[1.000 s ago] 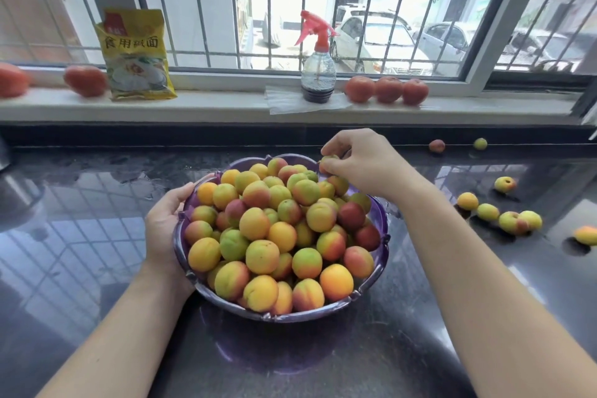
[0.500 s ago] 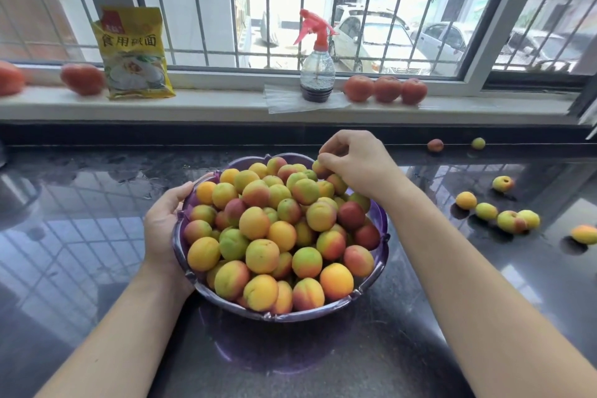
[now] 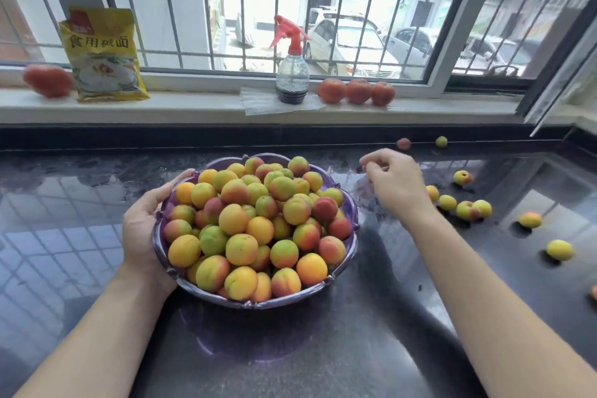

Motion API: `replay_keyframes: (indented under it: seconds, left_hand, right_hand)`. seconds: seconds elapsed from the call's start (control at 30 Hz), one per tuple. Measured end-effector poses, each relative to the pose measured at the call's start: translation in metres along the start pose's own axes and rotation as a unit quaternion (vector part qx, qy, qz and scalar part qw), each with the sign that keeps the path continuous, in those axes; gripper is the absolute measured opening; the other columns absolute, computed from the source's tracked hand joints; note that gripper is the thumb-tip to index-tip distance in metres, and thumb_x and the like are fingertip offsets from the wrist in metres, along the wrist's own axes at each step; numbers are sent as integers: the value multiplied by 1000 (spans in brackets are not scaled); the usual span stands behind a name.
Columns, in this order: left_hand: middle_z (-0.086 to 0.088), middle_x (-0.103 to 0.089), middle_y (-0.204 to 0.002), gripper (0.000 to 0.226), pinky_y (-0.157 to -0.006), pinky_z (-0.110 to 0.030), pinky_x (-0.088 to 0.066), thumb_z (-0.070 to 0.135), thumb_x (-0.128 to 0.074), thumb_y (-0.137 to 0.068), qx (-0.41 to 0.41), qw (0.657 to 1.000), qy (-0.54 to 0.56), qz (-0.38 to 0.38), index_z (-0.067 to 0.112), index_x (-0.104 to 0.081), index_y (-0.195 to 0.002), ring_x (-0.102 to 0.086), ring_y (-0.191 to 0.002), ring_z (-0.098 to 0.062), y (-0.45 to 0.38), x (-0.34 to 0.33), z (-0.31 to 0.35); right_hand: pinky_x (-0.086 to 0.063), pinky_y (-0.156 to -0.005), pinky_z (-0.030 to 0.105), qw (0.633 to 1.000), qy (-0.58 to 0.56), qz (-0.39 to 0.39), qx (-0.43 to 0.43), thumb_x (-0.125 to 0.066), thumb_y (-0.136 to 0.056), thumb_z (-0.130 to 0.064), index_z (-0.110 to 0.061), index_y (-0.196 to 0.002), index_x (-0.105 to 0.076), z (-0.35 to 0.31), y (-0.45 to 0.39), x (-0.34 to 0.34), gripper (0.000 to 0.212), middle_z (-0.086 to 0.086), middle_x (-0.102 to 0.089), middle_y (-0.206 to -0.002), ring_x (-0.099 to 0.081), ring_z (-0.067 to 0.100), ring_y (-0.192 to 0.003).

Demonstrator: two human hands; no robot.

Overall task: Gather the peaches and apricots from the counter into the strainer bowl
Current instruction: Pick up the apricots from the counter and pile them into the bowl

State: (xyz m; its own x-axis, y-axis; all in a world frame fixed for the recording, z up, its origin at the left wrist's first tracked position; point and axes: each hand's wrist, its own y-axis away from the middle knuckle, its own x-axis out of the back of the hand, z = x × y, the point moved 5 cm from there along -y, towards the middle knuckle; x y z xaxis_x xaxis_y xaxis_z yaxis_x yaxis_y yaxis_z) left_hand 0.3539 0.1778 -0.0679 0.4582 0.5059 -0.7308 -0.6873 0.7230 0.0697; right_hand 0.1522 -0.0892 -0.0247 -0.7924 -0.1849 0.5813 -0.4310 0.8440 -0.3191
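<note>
A purple strainer bowl (image 3: 258,302) heaped with yellow, green and red peaches and apricots (image 3: 245,229) stands on the black counter (image 3: 323,349). My left hand (image 3: 142,223) grips the bowl's left side, thumb on the rim. Right of the bowl, my right hand (image 3: 394,184) hovers over the counter with loosely curled fingers and nothing in them. Just beyond it lies a cluster of loose fruits (image 3: 465,208). Others lie apart: one (image 3: 462,177) behind the cluster, two (image 3: 529,220) (image 3: 559,249) further right, two small ones (image 3: 403,143) (image 3: 441,141) by the back wall.
On the window sill stand a yellow bag (image 3: 103,55) and a red-topped spray bottle (image 3: 292,81). Three red fruits (image 3: 357,91) sit right of the bottle, another red fruit (image 3: 48,80) far left. One more fruit (image 3: 594,292) shows at the right edge.
My right hand has left the bowl's far rim and moved right, over the counter towards the loose fruits. The fruit it held lies in the bowl. My left hand stays on the bowl.
</note>
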Motion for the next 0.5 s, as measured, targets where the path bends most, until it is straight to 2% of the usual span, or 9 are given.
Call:
replay_keyframes:
  seconds: [0.1, 0.2, 0.27, 0.33, 0.4, 0.5]
  left_hand:
    - [-12, -76, -128, 41, -80, -49, -66, 38, -55, -95, 23, 1000, -8, 15, 15, -70, -125, -77, -109, -31, -1, 6, -4]
    - [-15, -72, -135, 51, -82, -51, -65, 45, -40, -108, 51, 998, -37, 19, 12, -73, -128, -74, -116, -34, 1, 10, -9]
    - [-17, -73, -134, 58, -82, -54, -65, 48, -38, -109, 58, 997, -42, 22, 10, -79, -122, -75, -115, -36, 5, 11, -11]
    - [-18, -73, -133, 59, -85, -55, -63, 49, -37, -109, 59, 997, -48, 23, 10, -77, -127, -74, -115, -37, 7, 10, -11]
    - [-17, -73, -133, 57, -85, -55, -63, 49, -37, -109, 61, 997, -49, 25, 10, -70, -136, -74, -115, -37, 8, 10, -11]
    - [-16, -75, -130, 53, -83, -51, -65, 48, -39, -108, 53, 997, -54, 32, 11, -69, -133, -76, -113, -35, 7, 9, -10]
  right_hand:
    - [-43, -86, 30, 991, 123, 51, -7, -56, -92, -6, -13, -104, -75, 45, 32, 11, 24, 6, -67, -108, -60, 26, -105]
    - [-45, -88, 38, 978, 167, 103, -63, -51, -94, -11, -17, -110, -72, 69, 33, 28, 27, 10, -58, -120, -57, 35, -109]
    - [-46, -86, 42, 968, 200, 124, -85, -46, -94, -11, -20, -124, -65, 74, 26, 38, 36, 8, -50, -133, -55, 39, -111]
    - [-46, -87, 44, 957, 245, 101, -119, -46, -95, -12, -20, -139, -53, 81, 20, 40, 45, 9, -38, -149, -53, 41, -118]
    - [-45, -91, 44, 943, 287, 72, -154, -47, -96, -13, -21, -144, -46, 88, 13, 37, 49, 12, -30, -157, -49, 41, -125]
    - [-43, -93, 43, 922, 340, 55, -176, -49, -96, -16, -18, -140, -48, 93, 3, 34, 43, 16, -41, -147, -50, 41, -126]
